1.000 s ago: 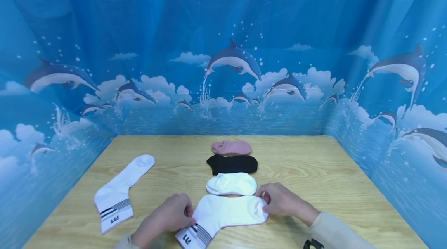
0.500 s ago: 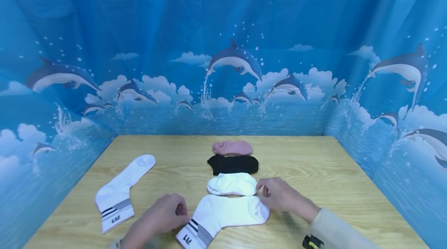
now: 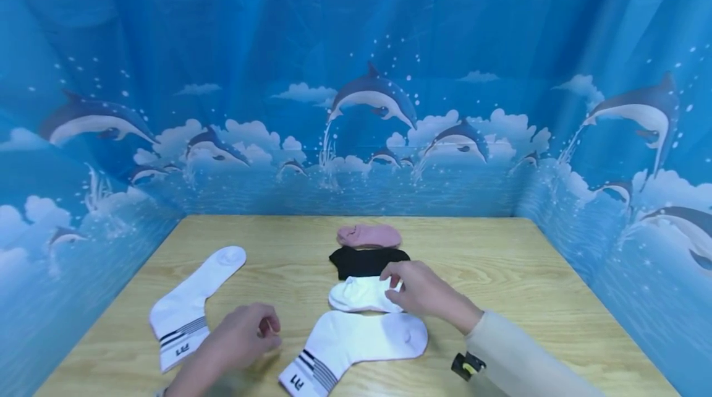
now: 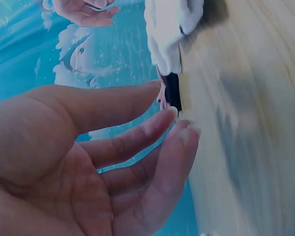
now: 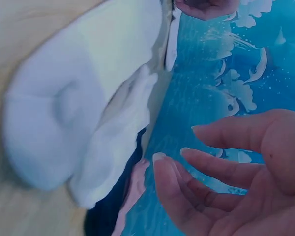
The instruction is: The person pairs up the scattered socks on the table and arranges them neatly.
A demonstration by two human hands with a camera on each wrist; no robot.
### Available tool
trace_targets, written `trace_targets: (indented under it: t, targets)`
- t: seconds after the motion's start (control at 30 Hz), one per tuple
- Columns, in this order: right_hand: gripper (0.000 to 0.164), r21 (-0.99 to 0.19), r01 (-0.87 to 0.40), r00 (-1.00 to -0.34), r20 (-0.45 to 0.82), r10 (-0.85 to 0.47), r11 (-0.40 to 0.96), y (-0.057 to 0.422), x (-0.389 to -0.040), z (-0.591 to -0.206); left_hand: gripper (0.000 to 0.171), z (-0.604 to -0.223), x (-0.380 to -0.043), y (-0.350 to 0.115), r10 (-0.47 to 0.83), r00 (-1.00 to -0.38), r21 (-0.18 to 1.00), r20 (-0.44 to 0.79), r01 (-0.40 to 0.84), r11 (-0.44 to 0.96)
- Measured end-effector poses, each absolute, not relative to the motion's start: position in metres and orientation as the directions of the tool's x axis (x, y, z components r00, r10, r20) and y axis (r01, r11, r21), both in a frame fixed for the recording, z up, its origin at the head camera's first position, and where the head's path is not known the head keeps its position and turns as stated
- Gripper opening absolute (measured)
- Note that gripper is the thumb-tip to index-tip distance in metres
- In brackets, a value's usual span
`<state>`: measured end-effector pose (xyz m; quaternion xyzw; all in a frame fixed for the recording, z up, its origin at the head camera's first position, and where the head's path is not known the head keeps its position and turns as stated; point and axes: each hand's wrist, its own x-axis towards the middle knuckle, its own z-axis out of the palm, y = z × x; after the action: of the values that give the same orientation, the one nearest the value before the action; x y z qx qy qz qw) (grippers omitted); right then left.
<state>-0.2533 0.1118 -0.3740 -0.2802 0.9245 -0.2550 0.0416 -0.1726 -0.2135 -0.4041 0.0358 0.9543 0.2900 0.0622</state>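
Nearest me on the table lies a white crew sock [image 3: 369, 336] with black stripes at its cuff, flat, toe to the right. Just behind it is a short white ankle sock [image 3: 356, 294], then a black ankle sock [image 3: 364, 262] and a pink ankle sock [image 3: 369, 235]. My right hand [image 3: 425, 290] hovers over the toe end of the short white sock; in the right wrist view its loosely bent fingers [image 5: 169, 189] hold nothing. Left of the striped sock, my left hand [image 3: 241, 335] is raised off the table, its thumb and fingers apart with nothing between them.
A second striped white crew sock [image 3: 194, 307] lies slanted at the left, its cuff partly behind my left hand. The wooden table [image 3: 500, 261] is bounded at the back and sides by a blue dolphin-print curtain [image 3: 267, 106].
Both hands have left the near striped sock, which stays flat in place. My left hand moved left; my right hand rose and shifted left and farther back over the short white sock.
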Motion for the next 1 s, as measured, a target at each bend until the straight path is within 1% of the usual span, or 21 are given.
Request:
trace_targets:
  t: [0.17, 0.3, 0.5, 0.63, 0.8, 1.0]
  targets:
    - [0.023, -0.493, -0.552, -0.803, 0.1, -0.587, 0.672, 0.094, -0.261, -0.369, 0.015, -0.4, -0.172, -0.225, 0.063, -0.992, 0.537, -0.109, -0.005, 0.844]
    - [0.022, -0.501, -0.577, -0.783, 0.114, -0.612, 0.645, 0.08, -0.268, -0.367, 0.013, -0.4, -0.17, -0.236, 0.079, -0.992, 0.546, -0.099, 0.012, 0.838]
    - [0.019, -0.524, -0.601, -0.752, 0.114, -0.649, 0.604, 0.055, -0.278, -0.367, 0.014, -0.403, -0.164, -0.252, 0.053, -0.995, 0.529, -0.079, 0.003, 0.849]
    - [0.02, -0.533, -0.597, -0.746, 0.095, -0.659, 0.6, 0.039, -0.284, -0.366, 0.015, -0.407, -0.161, -0.263, 0.054, -0.998, 0.512, -0.036, 0.028, 0.859]
    - [0.02, -0.537, -0.577, -0.753, 0.057, -0.656, 0.616, 0.02, -0.292, -0.365, 0.013, -0.409, -0.159, -0.278, 0.048, -0.999, 0.506, -0.018, 0.032, 0.862]
    - [0.02, -0.508, -0.588, -0.749, 0.048, -0.661, 0.629, -0.006, -0.298, -0.363, 0.013, -0.408, -0.155, -0.294, 0.016, -1.0, 0.489, -0.004, 0.012, 0.872]
